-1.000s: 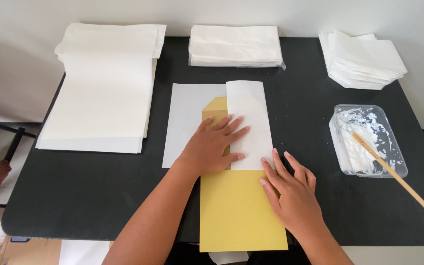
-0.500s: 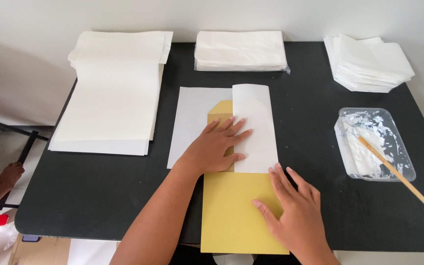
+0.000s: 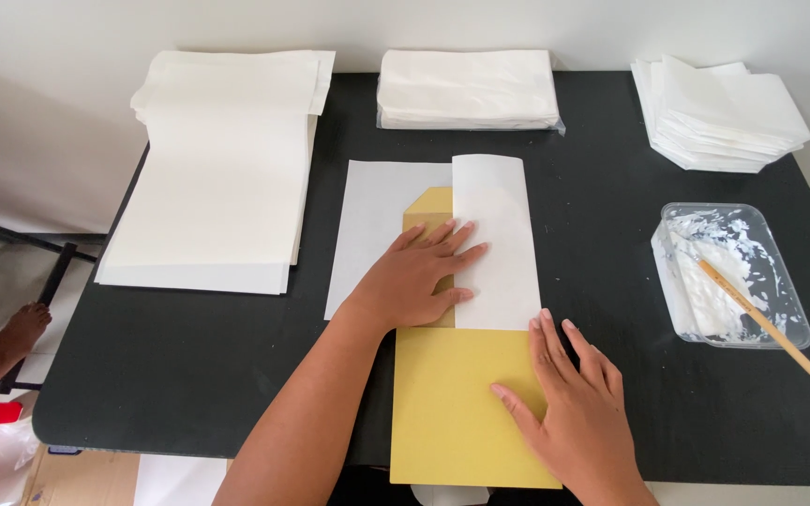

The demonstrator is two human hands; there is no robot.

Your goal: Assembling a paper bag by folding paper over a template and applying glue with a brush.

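Black counter (image 3: 236, 375) under a mustard-yellow card template (image 3: 452, 412), long and rectangular, at the near centre edge. White paper sheet (image 3: 494, 239) folded over its far end. Left hand (image 3: 419, 281) flat on the fold, fingers spread. Right hand (image 3: 574, 412) flat on the yellow card, fingers together.

yellow card template (image 3: 461, 422): smooth matt board. white sheet (image 3: 377, 234) folded over it: thin matt paper. table (image 3: 189, 375): black matt. glue tray (image 3: 738, 276): clear glossy plastic. stick (image 3: 780, 342): bare wood.
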